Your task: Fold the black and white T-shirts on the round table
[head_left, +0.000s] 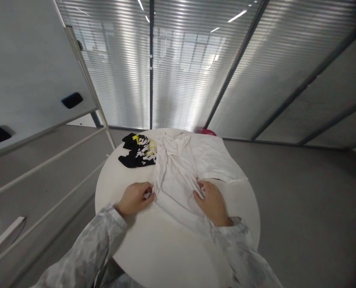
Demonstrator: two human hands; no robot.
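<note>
A wrinkled white shirt lies on the round white table, with creases running along its length. My left hand is closed at its left edge, thumb and fingertips pinching the cloth. At the opposite edge, my right hand has its thumb and fingers curled on the fabric, gripping a fold. Beyond my right hand a flat white cloth is spread out, partly meeting the shirt. A black garment with yellow and white print sits at the far left, touching the shirt's side.
Something pinkish red shows at the table's far rim. Behind stands a ribbed translucent partition with dark frame bars. A whiteboard on a pale metal frame is at the left. Grey floor stretches to the right.
</note>
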